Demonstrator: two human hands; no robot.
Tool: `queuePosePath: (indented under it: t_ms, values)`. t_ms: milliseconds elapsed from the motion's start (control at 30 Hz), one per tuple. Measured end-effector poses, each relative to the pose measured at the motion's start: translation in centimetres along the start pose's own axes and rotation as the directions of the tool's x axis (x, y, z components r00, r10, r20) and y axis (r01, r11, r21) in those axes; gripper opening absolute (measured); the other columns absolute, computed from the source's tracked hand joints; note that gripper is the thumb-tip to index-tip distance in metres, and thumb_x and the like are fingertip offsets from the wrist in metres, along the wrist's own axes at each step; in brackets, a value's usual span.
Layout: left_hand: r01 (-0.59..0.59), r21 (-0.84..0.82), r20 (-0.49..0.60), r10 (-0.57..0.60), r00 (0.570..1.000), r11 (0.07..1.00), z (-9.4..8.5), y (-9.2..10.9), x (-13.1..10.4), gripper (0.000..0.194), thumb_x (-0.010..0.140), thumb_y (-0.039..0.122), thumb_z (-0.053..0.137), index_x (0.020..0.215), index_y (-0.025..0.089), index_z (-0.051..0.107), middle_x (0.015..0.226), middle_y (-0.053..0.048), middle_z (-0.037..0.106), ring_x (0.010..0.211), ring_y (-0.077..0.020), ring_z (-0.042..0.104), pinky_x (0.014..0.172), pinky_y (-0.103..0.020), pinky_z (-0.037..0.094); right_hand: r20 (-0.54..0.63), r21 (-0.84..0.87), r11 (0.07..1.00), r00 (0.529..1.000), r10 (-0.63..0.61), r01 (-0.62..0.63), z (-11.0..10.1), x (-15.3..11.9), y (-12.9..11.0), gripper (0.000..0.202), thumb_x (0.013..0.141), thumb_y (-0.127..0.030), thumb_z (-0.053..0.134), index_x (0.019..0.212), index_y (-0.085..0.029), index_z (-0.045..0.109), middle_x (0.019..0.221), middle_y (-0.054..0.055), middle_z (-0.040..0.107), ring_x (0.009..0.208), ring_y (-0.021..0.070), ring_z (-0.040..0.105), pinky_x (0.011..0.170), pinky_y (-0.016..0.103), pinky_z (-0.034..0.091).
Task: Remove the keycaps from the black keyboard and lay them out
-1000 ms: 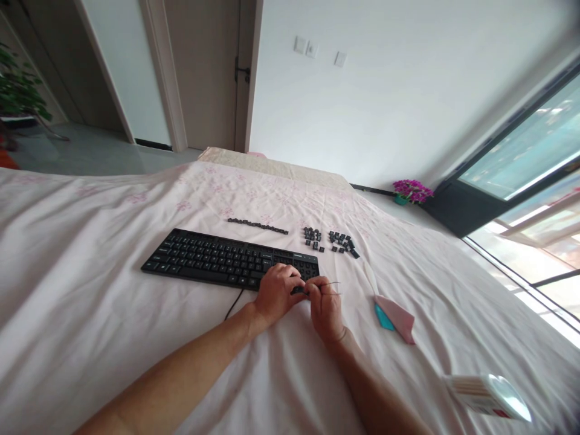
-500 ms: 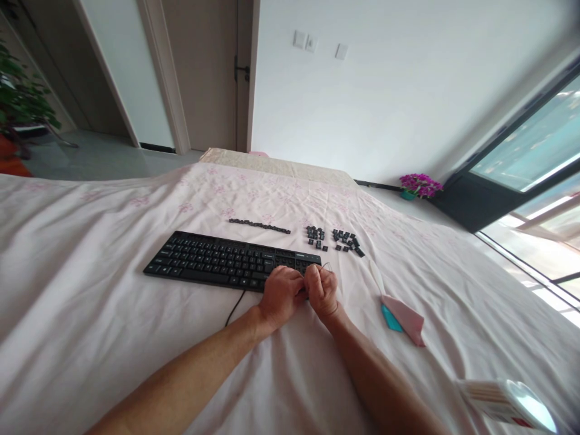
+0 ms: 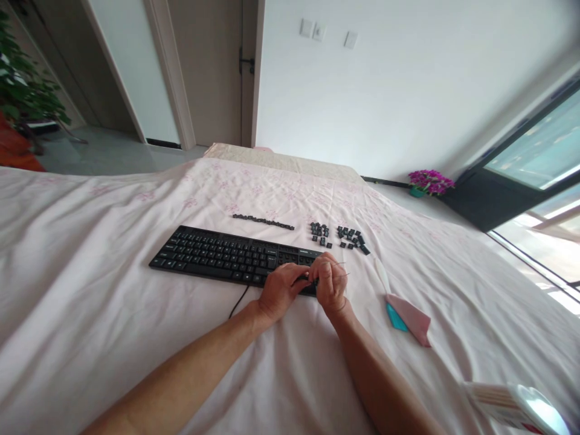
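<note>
A black keyboard lies on the pale cloth, its right-hand part showing bare spots without caps. My left hand rests over its lower right edge, fingers pressed together near the number pad; what they pinch is hidden. Close beside it, my right hand is closed over the keyboard's right end. Thin wires of what looks like a wire keycap puller stick out from its fingers. Loose black keycaps lie behind the keyboard: a long row, one cluster and another cluster.
The keyboard cable runs toward me. To the right lies a folded pink cloth with a blue piece. A clear tub of thin sticks lies at the lower right. The bedspread is wrinkled.
My right hand has shifted right and slightly up, away from the left hand, and more of the wires shows. The whole view has drifted slightly.
</note>
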State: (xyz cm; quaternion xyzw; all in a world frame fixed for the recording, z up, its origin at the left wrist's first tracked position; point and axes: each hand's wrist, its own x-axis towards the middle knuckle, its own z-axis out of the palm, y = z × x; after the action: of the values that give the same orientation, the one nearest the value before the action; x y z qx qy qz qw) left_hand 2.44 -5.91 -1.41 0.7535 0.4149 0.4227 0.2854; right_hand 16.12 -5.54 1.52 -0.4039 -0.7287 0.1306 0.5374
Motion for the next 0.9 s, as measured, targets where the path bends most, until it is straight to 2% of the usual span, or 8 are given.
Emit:
queuePosePath:
  t_ms: [100,267,400,567,700,767,833,900]
  values:
    - [0.081,-0.12,-0.018,-0.084,0.996,0.989,-0.1,-0.1,0.2,0.026,0.083,0.024,0.061,0.109,0.024,0.064,0.104,0.0,0.07,0.092,-0.0159,0.064,0.084,-0.027,0.048,0.133,-0.189,0.967,0.98,-0.147,0.171,-0.8,0.0,-0.2,0.034,0.093,-0.022,0.037,0.065,-0.021,0.056,0.067,0.004,0.061,0.073,0.0177,0.054,0.074,0.033,0.043]
    - [0.184,-0.174,-0.014,-0.189,0.982,0.967,-0.2,0.1,0.5,0.034,0.076,0.016,0.064,0.11,0.023,0.064,0.094,0.001,0.071,0.084,-0.015,0.066,0.08,-0.027,0.052,0.262,-0.41,0.884,0.957,-0.122,0.225,-1.7,0.2,-1.1,0.024,0.091,-0.019,0.041,0.075,-0.021,0.059,0.075,0.006,0.064,0.078,0.0191,0.055,0.075,0.033,0.041]
    - [0.211,-0.215,-0.043,-0.225,0.973,0.953,-0.2,-0.2,0.6,0.047,0.073,0.015,0.068,0.119,0.023,0.058,0.091,0.0,0.07,0.08,-0.0145,0.067,0.08,-0.03,0.055,0.228,-0.541,0.836,0.973,0.042,0.09,-2.6,0.6,-1.5,0.026,0.094,-0.022,0.04,0.075,-0.021,0.057,0.071,0.004,0.062,0.072,0.0176,0.054,0.066,0.029,0.037]
    - [0.163,-0.309,-0.066,-0.192,0.979,0.937,0.0,-0.6,0.4,0.054,0.077,0.016,0.066,0.128,0.024,0.05,0.099,-0.002,0.066,0.082,-0.0143,0.067,0.079,-0.031,0.057,0.318,-0.56,0.827,0.907,0.276,-0.056,-3.2,0.2,-1.1,0.012,0.088,-0.031,0.055,0.08,-0.024,0.06,0.076,0.0,0.064,0.07,0.0156,0.058,0.057,0.025,0.032]
    - [0.135,-0.274,-0.076,-0.161,0.984,0.952,0.1,-0.8,0.2,0.05,0.077,0.014,0.065,0.125,0.024,0.053,0.098,-0.002,0.066,0.085,-0.0155,0.067,0.083,-0.033,0.056,0.283,-0.519,0.837,0.889,0.361,-0.175,-3.2,-0.4,-0.6,0.004,0.081,-0.027,0.061,0.079,-0.023,0.06,0.074,-0.001,0.065,0.066,0.0151,0.058,0.055,0.024,0.03]
    - [0.126,-0.262,-0.072,-0.15,0.986,0.957,0.2,-0.9,0.1,0.051,0.077,0.013,0.064,0.125,0.025,0.052,0.099,-0.003,0.065,0.086,-0.0158,0.067,0.083,-0.034,0.056,0.32,-0.464,0.86,0.865,0.387,-0.213,-3.4,-0.3,-0.1,0.003,0.078,-0.024,0.063,0.078,-0.022,0.061,0.073,-0.002,0.065,0.064,0.0145,0.057,0.054,0.023,0.031]
    - [0.104,-0.244,-0.062,-0.123,0.99,0.964,0.2,-1.0,0.1,0.05,0.078,0.012,0.062,0.125,0.026,0.052,0.101,-0.003,0.064,0.086,-0.0155,0.067,0.083,-0.034,0.056,0.35,-0.418,0.873,0.842,0.41,-0.251,-4.0,0.1,0.9,0.003,0.075,-0.023,0.064,0.079,-0.022,0.063,0.072,-0.002,0.065,0.064,0.0143,0.058,0.055,0.022,0.033]
    - [0.064,-0.204,-0.066,-0.079,0.995,0.977,0.3,-1.1,0.0,0.048,0.081,0.011,0.059,0.125,0.027,0.051,0.102,-0.003,0.063,0.085,-0.0147,0.067,0.083,-0.034,0.056,0.314,-0.413,0.861,0.841,0.44,-0.296,-5.0,0.7,2.7,0.006,0.075,-0.024,0.063,0.079,-0.022,0.066,0.071,-0.002,0.066,0.065,0.0145,0.058,0.057,0.022,0.035]
